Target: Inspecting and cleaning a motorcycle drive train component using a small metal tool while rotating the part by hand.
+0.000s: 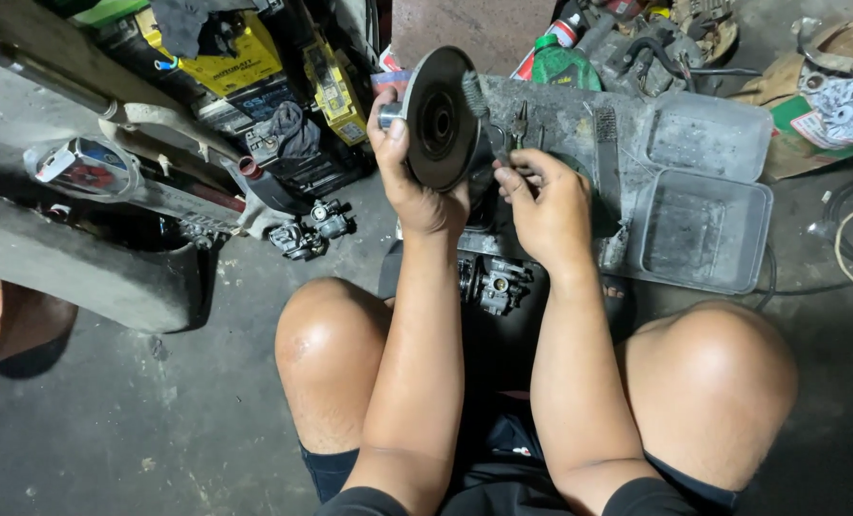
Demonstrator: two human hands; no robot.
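Cleaning under way, not finished — left hand (417, 186) clamped on the rim of a dark round pulley disc (441, 119) held upright above the floor, right hand (541, 201) closed on a small brush (479, 105) at its face, grime remaining.

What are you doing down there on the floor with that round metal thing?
A person sits on the floor with knees apart. The left hand holds up a dark round metal disc on its edge. The right hand holds a small brush against the disc's rim. Just beyond lie a dirty metal board with a wire brush on it, and two empty plastic trays. A small engine part sits on the floor between the knees.
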